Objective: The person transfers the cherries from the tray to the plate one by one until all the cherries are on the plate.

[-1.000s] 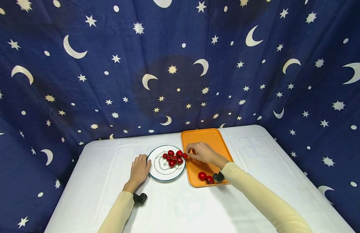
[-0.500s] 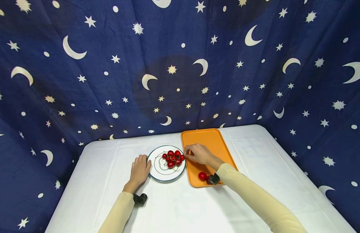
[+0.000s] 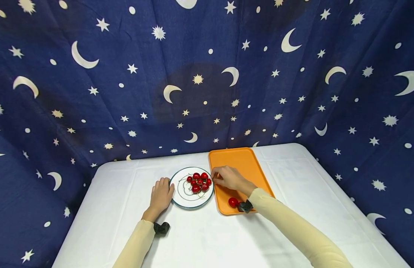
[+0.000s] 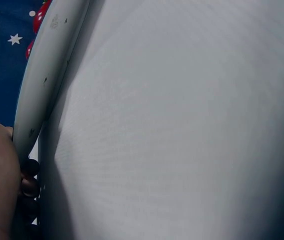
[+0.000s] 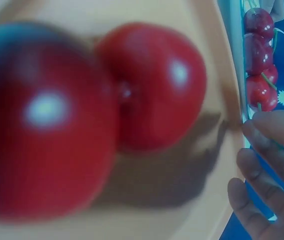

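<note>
Cherry (image 3: pixel 208 181) now dropped on plate (image 3: pixel 180 199), just beside right hand (image 3: pixel 228 178) fingers (image 5: pixel 261 172), loosely apart.

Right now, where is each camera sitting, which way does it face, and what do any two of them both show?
Head: high, looking forward and down at the table, plate, tray and star curtain; both forearms, left hand and right hand show.
Left wrist: low at the table, facing along the cloth to the plate's rim; fingertips show.
Right wrist: low on the tray, facing two blurred tomatoes; fingers show.
Shared: right wrist and head both show the cherries on the plate.
</note>
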### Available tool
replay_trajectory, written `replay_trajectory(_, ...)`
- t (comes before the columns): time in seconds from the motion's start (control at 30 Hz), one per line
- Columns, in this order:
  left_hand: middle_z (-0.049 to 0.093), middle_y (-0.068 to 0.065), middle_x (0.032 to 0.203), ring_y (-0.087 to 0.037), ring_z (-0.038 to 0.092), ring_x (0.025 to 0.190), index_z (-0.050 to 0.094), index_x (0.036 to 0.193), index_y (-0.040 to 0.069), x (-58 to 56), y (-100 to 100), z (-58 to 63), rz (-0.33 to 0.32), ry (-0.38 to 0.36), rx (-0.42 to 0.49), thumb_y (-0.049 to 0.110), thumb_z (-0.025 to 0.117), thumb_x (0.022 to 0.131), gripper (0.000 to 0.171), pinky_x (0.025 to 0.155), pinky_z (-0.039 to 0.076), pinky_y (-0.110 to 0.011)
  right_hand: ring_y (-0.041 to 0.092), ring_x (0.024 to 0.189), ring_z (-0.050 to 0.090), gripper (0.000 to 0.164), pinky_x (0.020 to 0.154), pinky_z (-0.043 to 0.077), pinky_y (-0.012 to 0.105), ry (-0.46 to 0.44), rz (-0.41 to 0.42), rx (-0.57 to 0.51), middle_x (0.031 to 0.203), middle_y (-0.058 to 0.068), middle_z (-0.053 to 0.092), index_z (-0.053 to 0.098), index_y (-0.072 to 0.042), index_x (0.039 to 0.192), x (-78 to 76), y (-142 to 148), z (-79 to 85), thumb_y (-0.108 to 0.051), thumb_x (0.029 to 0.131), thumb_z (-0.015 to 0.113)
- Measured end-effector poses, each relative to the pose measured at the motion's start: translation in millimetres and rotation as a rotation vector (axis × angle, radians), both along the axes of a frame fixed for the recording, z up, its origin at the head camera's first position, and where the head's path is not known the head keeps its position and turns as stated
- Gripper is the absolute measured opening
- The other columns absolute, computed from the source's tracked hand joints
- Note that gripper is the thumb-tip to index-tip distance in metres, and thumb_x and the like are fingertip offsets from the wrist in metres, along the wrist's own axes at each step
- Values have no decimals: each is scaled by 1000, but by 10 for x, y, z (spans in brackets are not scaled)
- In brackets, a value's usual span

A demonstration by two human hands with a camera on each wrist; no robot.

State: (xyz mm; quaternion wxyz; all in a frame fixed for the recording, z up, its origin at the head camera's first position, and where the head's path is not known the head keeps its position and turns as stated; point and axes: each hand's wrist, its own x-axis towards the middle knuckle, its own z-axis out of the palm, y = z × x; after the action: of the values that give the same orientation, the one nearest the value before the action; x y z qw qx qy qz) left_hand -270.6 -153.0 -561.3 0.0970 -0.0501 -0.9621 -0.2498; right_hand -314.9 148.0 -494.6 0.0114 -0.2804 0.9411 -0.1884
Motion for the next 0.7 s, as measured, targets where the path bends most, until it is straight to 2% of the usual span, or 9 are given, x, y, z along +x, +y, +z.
replay_trajectory(0.17, 56, -17, 109, -31, 47, 96, 57, 117, -1, 6, -6, -11, -8, 23, 6, 23, 46, 106, 29, 80, 37, -44, 7, 77, 60, 17, 72, 52, 24, 7, 2, 6, 94, -5, 74, 70, -16, 109, 21, 79, 1, -18, 93, 76)
replay_trajectory(0.33, 56, -19, 108, -33, 47, 96, 57, 116, -3, -7, -17, -47, -9, 54, 20, 23, 46, 105, 30, 80, 36, -45, 6, 79, 62, 19, 75, 53, 25, -15, 15, 28, 95, -5, 75, 69, -14, 111, 12, 214, -2, -18, 93, 74)
replay_trajectory(0.53, 56, -20, 111, -34, 48, 98, 57, 118, -2, -5, -21, -50, -2, 45, 30, 25, 45, 106, 32, 82, 37, -47, 5, 76, 56, 11, 75, 50, 23, -114, 78, 64, 90, -7, 71, 70, -16, 105, -11, 353, 62, -19, 95, 73)
replay_trajectory(0.7, 56, -19, 110, -32, 48, 97, 57, 118, -3, -3, -10, -37, -6, 35, 21, 24, 45, 106, 32, 82, 37, -46, 4, 74, 55, 12, 77, 49, 22, -247, 167, 101, 91, -7, 73, 72, -15, 109, 18, 421, 134, -20, 99, 68)
